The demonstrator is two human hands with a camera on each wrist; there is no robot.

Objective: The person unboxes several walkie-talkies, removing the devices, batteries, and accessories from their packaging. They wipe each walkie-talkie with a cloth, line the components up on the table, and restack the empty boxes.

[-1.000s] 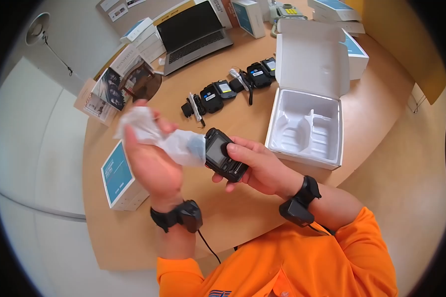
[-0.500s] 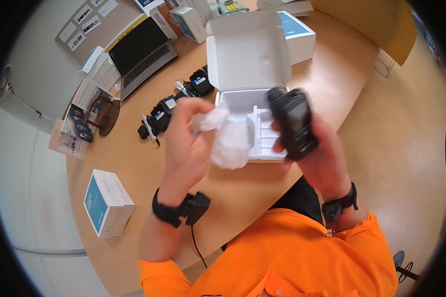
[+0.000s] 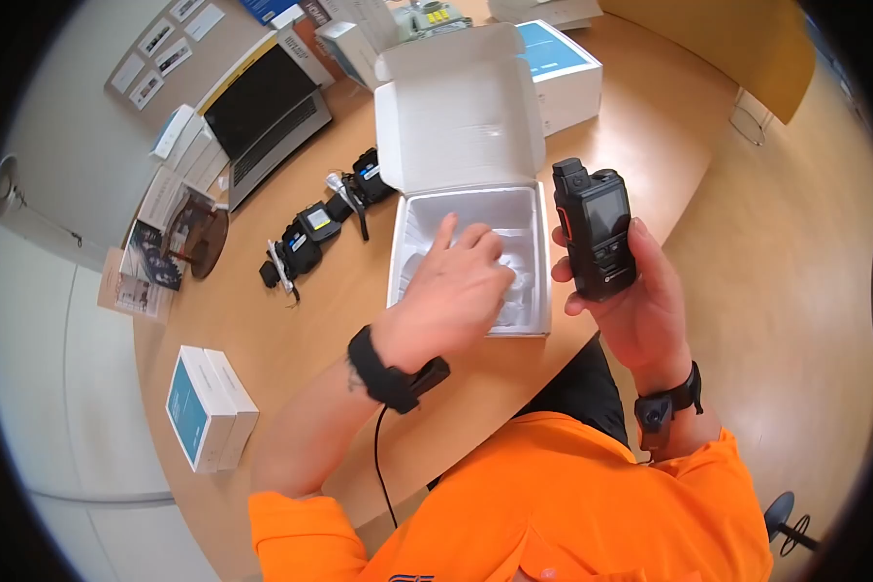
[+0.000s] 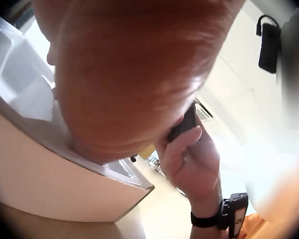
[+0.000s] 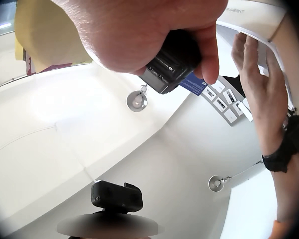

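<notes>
My right hand [image 3: 650, 310] grips a black handheld radio [image 3: 601, 233] upright, to the right of the open white box [image 3: 395, 262]. The radio has a small screen, buttons and a red-orange ring on its side. My left hand [image 3: 446, 291] is down in the box with its fingers spread over the white moulded tray. Crumpled clear plastic [image 3: 516, 281] shows beside its fingers; the palm hides the rest. In the right wrist view, the left hand's fingers [image 5: 249, 55] are stretched out at the box. The left wrist view shows the box's tray [image 4: 30, 94] beside the palm.
Black devices with cables [image 3: 306, 238] lie left of the box. Behind them stands an open laptop [image 3: 267, 116]. Teal-and-white boxes sit at the front left [image 3: 209, 407] and behind the lid [image 3: 567, 78]. A picture stand [image 3: 199, 228] is at the left edge.
My left hand pulled the plastic bag away from the radio, carried it right and lowered it into the open box. The right hand kept the radio and moved it right of the box.
</notes>
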